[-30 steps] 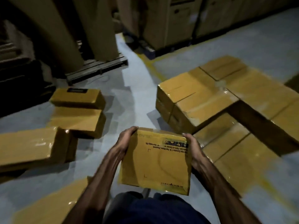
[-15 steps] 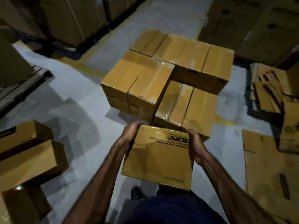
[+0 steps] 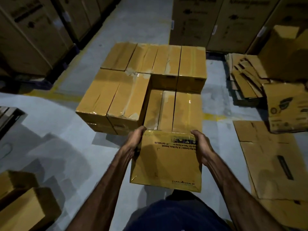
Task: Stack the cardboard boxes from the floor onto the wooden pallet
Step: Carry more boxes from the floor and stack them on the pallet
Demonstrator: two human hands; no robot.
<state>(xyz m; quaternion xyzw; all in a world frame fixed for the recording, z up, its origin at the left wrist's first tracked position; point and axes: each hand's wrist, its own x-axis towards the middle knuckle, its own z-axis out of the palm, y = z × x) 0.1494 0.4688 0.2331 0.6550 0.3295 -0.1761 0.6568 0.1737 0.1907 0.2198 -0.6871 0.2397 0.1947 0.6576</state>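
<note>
Nearest: one printed cardboard box [image 3: 166, 160] carried in front of the body, clear of the floor, text upside down to the camera. Left hand [image 3: 133, 144] grips its left edge, fingers wrapped round the far top corner. Right hand [image 3: 202, 145] grips the right edge, fingers curled over the top corner. Both clamped on the same box.

Bottom left, on the grey floor [image 3: 55, 144]: two loose boxes [image 3: 21, 212], partly cut off by the frame.

Right side: flattened cardboard sheets [image 3: 270, 160] lying on the floor, count unclear as they overlap; beyond them one printed box [image 3: 288, 107] and a pile of folded cartons [image 3: 245, 80].

Just past the held box: the stack [image 3: 141, 84]. Top tier shows six taped boxes; two more sit a tier lower in the near right gap [image 3: 173, 109]. Whatever the stack rests on is hidden.

Far: tall printed cartons [image 3: 216, 19] along the back, more on the left [image 3: 28, 30].
</note>
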